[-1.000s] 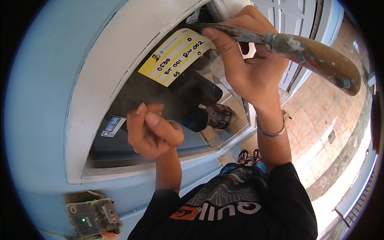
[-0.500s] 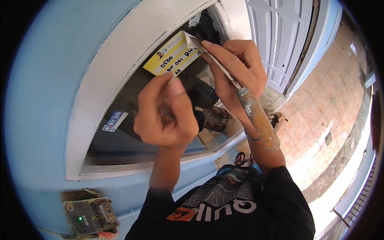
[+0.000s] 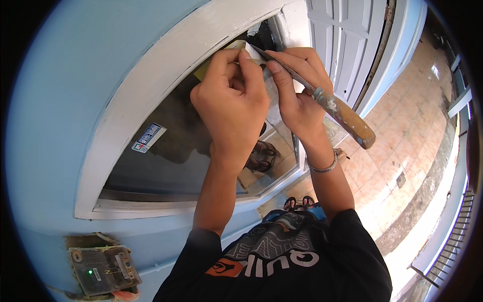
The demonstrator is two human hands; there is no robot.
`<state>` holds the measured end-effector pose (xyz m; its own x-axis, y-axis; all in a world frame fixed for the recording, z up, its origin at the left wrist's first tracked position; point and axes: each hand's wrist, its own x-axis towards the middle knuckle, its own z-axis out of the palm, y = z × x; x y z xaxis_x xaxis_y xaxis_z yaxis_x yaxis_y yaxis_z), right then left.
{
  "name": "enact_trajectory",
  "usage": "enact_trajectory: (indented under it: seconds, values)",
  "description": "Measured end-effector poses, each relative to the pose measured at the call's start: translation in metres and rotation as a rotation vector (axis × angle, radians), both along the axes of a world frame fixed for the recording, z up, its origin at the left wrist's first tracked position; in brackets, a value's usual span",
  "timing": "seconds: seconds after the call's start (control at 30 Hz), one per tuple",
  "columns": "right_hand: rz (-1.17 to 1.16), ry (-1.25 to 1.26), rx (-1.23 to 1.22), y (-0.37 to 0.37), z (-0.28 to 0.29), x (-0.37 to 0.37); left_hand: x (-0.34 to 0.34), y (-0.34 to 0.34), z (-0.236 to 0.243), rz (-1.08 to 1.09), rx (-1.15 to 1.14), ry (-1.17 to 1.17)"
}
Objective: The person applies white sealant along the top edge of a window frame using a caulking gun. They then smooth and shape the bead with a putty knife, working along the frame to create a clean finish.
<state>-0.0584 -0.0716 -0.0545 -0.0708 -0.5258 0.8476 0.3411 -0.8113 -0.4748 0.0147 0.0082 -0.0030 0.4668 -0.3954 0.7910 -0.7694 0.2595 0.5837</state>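
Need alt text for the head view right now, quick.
Left hand pinches a yellow sticker on a window pane while the right hand holds a wooden-handled scraper with its blade at the sticker's edge. White frame, blue wall.

On the window pane (image 3: 166,166), the yellow sticker (image 3: 236,46) sits above the small label (image 3: 149,137), the scraper (image 3: 322,98) to its right.

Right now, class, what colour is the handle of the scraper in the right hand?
Brown wood, smeared with pale paint: the scraper handle, seen in the head view.
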Motion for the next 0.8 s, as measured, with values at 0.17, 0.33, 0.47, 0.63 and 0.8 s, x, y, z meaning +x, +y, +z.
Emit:
enact_trajectory:
  seconds: [0.17, 0.33, 0.47, 0.63, 0.8]
  values:
    - [-0.111, -0.005, -0.092, 0.002, 0.001, 0.003, -0.001, 0.006, 0.003, 0.017, 0.018, -0.032]
    - [-0.335, -0.012, -0.201, 0.006, -0.001, 0.006, 0.000, 0.013, 0.004, 0.063, 0.085, -0.039]
    - [-0.397, -0.015, -0.141, 0.011, -0.003, 0.002, 0.003, 0.019, 0.004, 0.059, 0.130, -0.042]
    - [-0.440, 0.052, -0.299, 0.008, -0.002, 0.011, 0.006, 0.021, 0.005, 0.069, 0.123, -0.087]
    - [-0.528, 0.133, -0.340, 0.011, -0.003, 0.017, 0.010, 0.018, 0.000, 0.061, 0.090, -0.166]
